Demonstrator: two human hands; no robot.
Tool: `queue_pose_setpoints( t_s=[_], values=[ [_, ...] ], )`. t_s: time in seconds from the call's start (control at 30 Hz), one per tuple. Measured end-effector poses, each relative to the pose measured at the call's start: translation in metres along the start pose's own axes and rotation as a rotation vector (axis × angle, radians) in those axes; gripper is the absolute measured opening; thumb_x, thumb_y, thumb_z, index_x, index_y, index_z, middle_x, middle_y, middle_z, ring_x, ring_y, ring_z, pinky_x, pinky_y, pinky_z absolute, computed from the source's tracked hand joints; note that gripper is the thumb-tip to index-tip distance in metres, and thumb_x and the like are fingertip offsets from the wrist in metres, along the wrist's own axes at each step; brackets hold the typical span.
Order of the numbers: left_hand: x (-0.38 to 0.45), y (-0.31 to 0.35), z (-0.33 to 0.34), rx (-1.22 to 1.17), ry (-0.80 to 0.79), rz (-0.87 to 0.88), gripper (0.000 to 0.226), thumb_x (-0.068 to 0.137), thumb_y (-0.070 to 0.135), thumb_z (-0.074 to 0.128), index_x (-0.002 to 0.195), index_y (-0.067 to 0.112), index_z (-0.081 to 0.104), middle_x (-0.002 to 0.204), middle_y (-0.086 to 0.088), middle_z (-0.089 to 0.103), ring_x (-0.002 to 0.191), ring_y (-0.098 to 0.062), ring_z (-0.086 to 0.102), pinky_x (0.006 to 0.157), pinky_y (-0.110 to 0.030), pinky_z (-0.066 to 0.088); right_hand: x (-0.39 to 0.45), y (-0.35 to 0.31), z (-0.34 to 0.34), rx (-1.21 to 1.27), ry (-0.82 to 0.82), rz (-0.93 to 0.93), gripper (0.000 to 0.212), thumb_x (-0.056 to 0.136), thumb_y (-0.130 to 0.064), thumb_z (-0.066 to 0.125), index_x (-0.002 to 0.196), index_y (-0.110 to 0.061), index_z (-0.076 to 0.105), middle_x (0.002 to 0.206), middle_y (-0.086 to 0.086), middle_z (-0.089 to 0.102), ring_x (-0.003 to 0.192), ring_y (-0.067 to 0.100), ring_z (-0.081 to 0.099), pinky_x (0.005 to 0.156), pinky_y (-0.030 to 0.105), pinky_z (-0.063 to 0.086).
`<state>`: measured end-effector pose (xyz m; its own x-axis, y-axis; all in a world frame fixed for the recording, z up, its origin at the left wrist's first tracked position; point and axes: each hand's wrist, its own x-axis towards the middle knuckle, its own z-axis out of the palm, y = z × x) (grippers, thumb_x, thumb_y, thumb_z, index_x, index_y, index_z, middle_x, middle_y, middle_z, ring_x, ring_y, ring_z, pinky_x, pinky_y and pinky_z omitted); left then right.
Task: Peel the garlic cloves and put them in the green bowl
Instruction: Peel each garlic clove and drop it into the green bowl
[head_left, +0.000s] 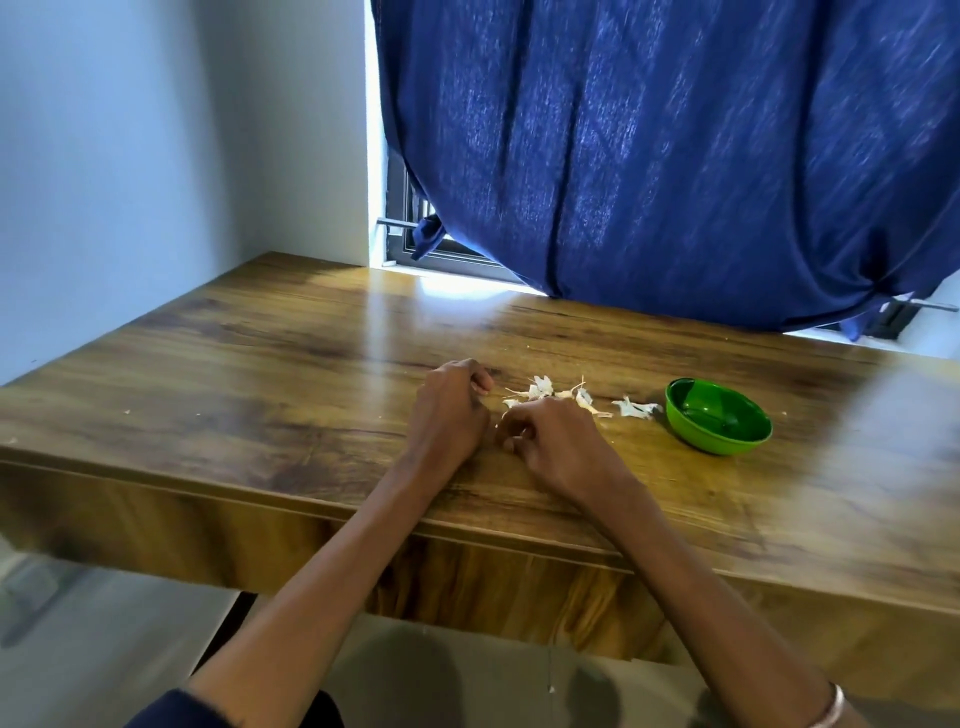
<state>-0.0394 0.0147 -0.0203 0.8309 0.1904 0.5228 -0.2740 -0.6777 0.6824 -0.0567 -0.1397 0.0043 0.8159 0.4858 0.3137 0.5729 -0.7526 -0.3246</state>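
My left hand (451, 410) rests on the wooden table (234, 364) as a loose fist, and whatever may be inside it is hidden. Just to its right, my right hand (553, 444) lies with its fingers curled inward, pinching a small pale piece of garlic (498, 427) at the fingertips. The two hands almost touch. Several dry white garlic skins (543, 391) lie scattered right behind the hands, with more skins (635, 408) further right. The green bowl (691, 434) stands to the right of the skins, and I see no cloves in it.
A dark blue curtain (675, 156) hangs over the window at the back, its hem touching the table's far edge. A pale wall (130, 156) closes the left side. The table's front edge (311, 506) runs under my forearms.
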Motion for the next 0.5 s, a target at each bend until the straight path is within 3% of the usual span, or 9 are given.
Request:
queue_pose_setpoints(
  t_s=[0.13,0.23,0.33,0.4,0.5],
  values=[
    [0.001,0.000,0.002,-0.039,0.023,0.090,0.037,0.078,-0.012,0.049,0.087,0.012,0.074,0.093,-0.003,0.075,0.085,-0.013,0.066,0.071,-0.011,0.043,0.006,0.014,-0.016,0.144,0.134,0.095,0.018,0.087,-0.005,0.071,0.090,-0.021,0.079,0.085,-0.013,0.074,0.073,-0.008,0.062,0.068,0.006,0.044],
    [0.004,0.005,0.006,-0.103,0.043,0.178,0.032,0.084,-0.010,0.050,0.092,0.011,0.073,0.091,0.000,0.074,0.081,-0.012,0.067,0.073,-0.022,0.051,0.009,0.026,-0.034,0.376,0.288,0.196,0.020,0.088,-0.004,0.070,0.094,-0.021,0.077,0.079,-0.011,0.074,0.074,-0.005,0.067,0.064,0.011,0.050],
    [0.010,0.016,0.016,-0.142,-0.001,0.246,0.026,0.093,-0.005,0.050,0.098,0.011,0.070,0.091,0.001,0.072,0.078,-0.011,0.066,0.070,-0.024,0.051,0.013,0.037,-0.047,0.592,0.297,0.307,0.017,0.090,-0.003,0.070,0.099,-0.018,0.073,0.090,0.002,0.075,0.073,0.003,0.072,0.059,0.014,0.054],
    [0.019,0.025,0.026,-0.157,-0.025,0.292,0.023,0.095,-0.003,0.053,0.101,0.012,0.070,0.093,0.004,0.070,0.078,-0.009,0.062,0.069,-0.020,0.048,0.017,0.043,-0.050,0.714,0.292,0.344,0.017,0.090,0.000,0.070,0.100,-0.014,0.072,0.095,0.010,0.075,0.073,0.009,0.074,0.058,0.013,0.053],
    [0.038,0.034,0.039,-0.188,-0.053,0.354,0.030,0.090,-0.007,0.060,0.109,0.013,0.072,0.102,0.011,0.067,0.087,0.003,0.057,0.077,-0.006,0.042,0.023,0.051,-0.046,0.818,0.264,0.415,0.020,0.086,0.000,0.075,0.104,-0.009,0.073,0.096,0.010,0.076,0.078,0.012,0.072,0.056,0.014,0.051]
  ],
)
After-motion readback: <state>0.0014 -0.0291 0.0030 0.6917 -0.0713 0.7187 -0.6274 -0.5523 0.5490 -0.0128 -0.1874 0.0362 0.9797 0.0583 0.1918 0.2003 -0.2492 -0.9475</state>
